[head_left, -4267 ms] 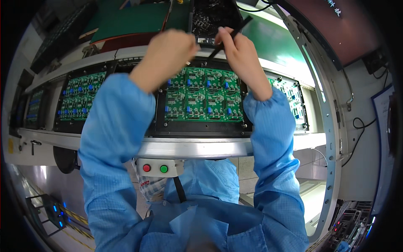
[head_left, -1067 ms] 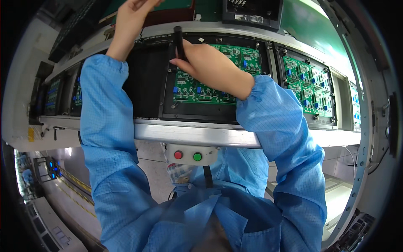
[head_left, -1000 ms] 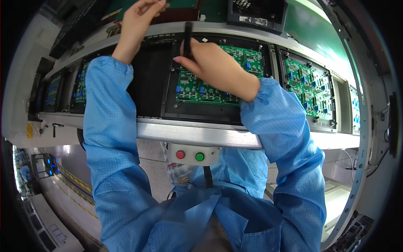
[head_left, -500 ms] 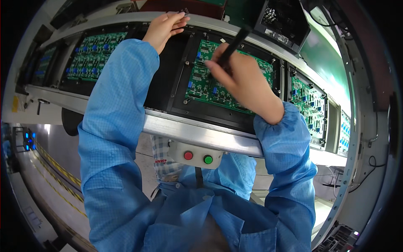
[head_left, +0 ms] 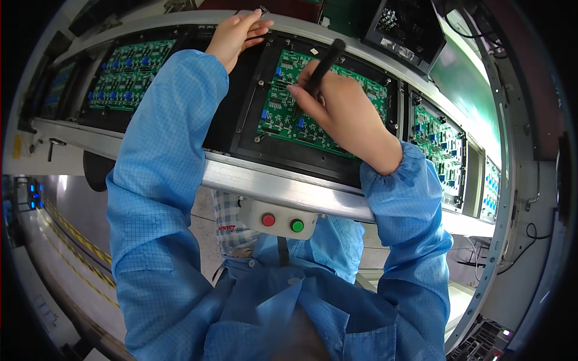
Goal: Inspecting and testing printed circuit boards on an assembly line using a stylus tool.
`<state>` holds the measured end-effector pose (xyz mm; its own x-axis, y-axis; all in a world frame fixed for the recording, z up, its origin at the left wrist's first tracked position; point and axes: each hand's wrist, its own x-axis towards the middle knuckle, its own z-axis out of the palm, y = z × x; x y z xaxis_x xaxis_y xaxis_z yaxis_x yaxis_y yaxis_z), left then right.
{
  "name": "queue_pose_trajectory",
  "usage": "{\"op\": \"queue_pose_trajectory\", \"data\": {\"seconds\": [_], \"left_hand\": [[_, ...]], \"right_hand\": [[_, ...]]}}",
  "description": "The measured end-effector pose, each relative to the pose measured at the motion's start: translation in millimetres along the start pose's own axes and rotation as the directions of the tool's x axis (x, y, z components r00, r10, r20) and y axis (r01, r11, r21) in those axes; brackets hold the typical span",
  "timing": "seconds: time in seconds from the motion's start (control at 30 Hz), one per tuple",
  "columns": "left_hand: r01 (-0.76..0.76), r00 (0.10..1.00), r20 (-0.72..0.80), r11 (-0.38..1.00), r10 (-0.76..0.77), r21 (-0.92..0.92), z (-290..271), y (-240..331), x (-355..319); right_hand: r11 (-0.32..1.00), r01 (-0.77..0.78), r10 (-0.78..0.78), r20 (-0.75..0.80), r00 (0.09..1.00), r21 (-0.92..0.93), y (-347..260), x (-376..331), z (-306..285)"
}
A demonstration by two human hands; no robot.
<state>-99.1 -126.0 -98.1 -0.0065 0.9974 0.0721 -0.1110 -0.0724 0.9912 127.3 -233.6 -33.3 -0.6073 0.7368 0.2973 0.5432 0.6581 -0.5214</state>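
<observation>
My right hand (head_left: 340, 108) grips a black pen-like tool (head_left: 324, 65) and rests on a green circuit board (head_left: 289, 117) held in a black carrier tray (head_left: 250, 129) on the conveyor line. My left hand (head_left: 232, 36) reaches to the far rail of the line above that tray, fingers pinched on a small dark part (head_left: 263, 10); what it is I cannot make out. Both my arms wear blue lab-coat sleeves.
More green boards sit in carriers at the left (head_left: 129, 72) and right (head_left: 439, 150) along the line. A metal front rail (head_left: 289, 189) carries a box with a red button (head_left: 268, 220) and a green button (head_left: 297, 225). A dark monitor (head_left: 406, 27) stands behind the line.
The view has swung left and the carrier now lies more centred. My left hand stays at the far rail; my right hand with the tool has settled lower onto the board.
</observation>
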Motion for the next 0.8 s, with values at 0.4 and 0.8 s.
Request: {"op": "queue_pose_trajectory", "data": {"seconds": [0.4, 0.8], "left_hand": [[0.038, 0.998, -0.042, 0.996, -0.042, -0.081, -14, 1, -1], [-0.055, 0.98, -0.197, 0.972, 0.009, -0.229, -33, 14, 12]], "right_hand": [[0.995, 0.043, -0.052, 0.101, 0.993, 0.093, -38, 8, 20], [0.987, -0.161, 0.144, -0.316, 0.938, -0.028, 17, 58, -32]]}}
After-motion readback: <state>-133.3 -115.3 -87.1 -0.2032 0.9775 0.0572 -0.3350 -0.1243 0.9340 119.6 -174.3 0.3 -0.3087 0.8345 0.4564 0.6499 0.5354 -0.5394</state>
